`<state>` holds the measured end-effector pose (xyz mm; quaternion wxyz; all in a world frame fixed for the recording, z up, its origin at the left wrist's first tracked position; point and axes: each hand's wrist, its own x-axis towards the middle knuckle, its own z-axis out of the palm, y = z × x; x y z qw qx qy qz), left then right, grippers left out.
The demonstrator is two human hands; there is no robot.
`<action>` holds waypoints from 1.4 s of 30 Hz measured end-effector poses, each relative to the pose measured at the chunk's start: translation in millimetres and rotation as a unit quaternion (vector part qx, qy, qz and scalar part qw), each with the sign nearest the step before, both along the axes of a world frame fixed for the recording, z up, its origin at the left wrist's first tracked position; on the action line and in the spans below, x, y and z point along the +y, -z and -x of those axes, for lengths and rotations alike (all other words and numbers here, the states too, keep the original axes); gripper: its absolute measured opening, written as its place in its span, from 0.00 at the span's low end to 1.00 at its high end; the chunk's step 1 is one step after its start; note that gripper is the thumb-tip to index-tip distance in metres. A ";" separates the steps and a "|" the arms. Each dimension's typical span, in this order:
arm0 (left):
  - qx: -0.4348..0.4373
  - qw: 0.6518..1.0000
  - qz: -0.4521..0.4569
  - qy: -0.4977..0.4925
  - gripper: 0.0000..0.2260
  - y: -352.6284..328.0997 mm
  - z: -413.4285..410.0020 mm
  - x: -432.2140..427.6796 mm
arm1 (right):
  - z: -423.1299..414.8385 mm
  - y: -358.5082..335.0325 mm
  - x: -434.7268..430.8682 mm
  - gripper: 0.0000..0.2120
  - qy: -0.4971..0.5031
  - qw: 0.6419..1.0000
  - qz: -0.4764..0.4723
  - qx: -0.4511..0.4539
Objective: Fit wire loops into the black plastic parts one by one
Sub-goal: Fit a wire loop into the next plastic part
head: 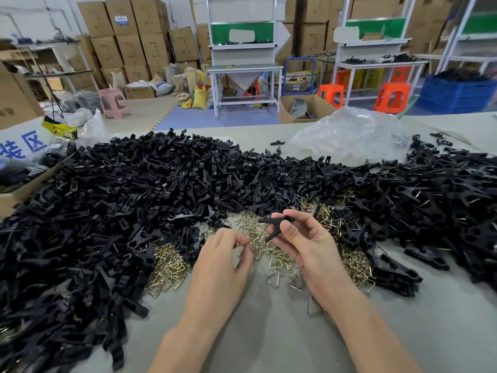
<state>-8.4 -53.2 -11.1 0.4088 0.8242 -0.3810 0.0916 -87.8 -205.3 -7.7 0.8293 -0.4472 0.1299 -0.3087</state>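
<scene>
In mid-frame the grip of the right hand [301, 244] pinches a black plastic part [266, 220], its long axis slanting down-left toward the nearby left hand [228, 251], whose curled grip, over the wire loops [170, 265], hides whatever it holds.

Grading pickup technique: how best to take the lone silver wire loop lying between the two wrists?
Probably pinch one straight side of the wire loop from above: it lies flat on the table, apart from the pile, with its sides exposed.
</scene>
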 end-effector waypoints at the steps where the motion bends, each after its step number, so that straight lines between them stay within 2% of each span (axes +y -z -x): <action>1: 0.003 1.000 0.008 0.001 0.03 0.0 -0.1 -0.2 | 0.1 -0.3 0.4 0.15 -0.003 1.000 0.001 -0.002; 4: 0.094 0.993 0.065 0.009 0.06 -0.8 -0.8 -1.3 | -0.3 -1.0 1.4 0.15 -0.012 1.000 -0.002 -0.008; 7: 0.189 0.972 0.134 0.027 0.06 -5.1 0.4 -3.8 | -0.3 -1.6 2.1 0.16 -0.023 1.000 -0.006 -0.004; 10: 0.230 0.958 0.170 0.019 0.07 -8.8 -1.1 -4.9 | -0.3 -0.8 2.4 0.16 -0.030 1.000 -0.008 0.001; 13: 0.249 0.954 0.166 0.017 0.09 -11.3 -2.1 -3.8 | -1.2 1.2 2.7 0.15 -0.033 0.999 -0.016 0.007; 14: 0.219 0.964 0.148 0.012 0.08 -10.8 -1.5 -2.8 | -1.6 1.6 2.9 0.15 -0.034 0.999 -0.017 0.009; 16: 0.058 0.996 0.061 -0.007 0.06 -9.7 -0.4 0.5 | -2.3 2.4 3.3 0.15 -0.036 0.999 -0.018 0.010; 18: -0.077 0.997 -0.008 -0.027 0.07 -10.1 -0.7 4.5 | -2.5 3.0 2.9 0.16 -0.034 0.999 -0.020 0.008; 20: -0.123 0.991 -0.045 -0.037 0.09 -10.0 -6.8 9.1 | -2.5 3.0 2.5 0.16 -0.027 0.999 -0.021 0.012; 23: -0.120 0.987 -0.099 -0.042 0.18 -7.3 -15.3 14.8 | -3.0 3.6 2.4 0.17 -0.021 0.999 -0.021 0.015; 31: -0.095 0.990 -0.105 0.007 0.26 -10.0 -20.0 21.8 | -1.7 2.6 3.0 0.17 -0.030 0.999 -0.012 0.024; 38: -0.119 0.991 -0.055 0.022 0.17 -11.4 -22.9 26.5 | -2.0 1.8 5.1 0.18 -0.034 0.999 -0.005 0.028; 42: -0.143 0.987 -0.071 0.033 0.17 -8.6 -26.2 27.9 | -1.7 2.0 5.1 0.16 -0.033 0.999 -0.004 0.030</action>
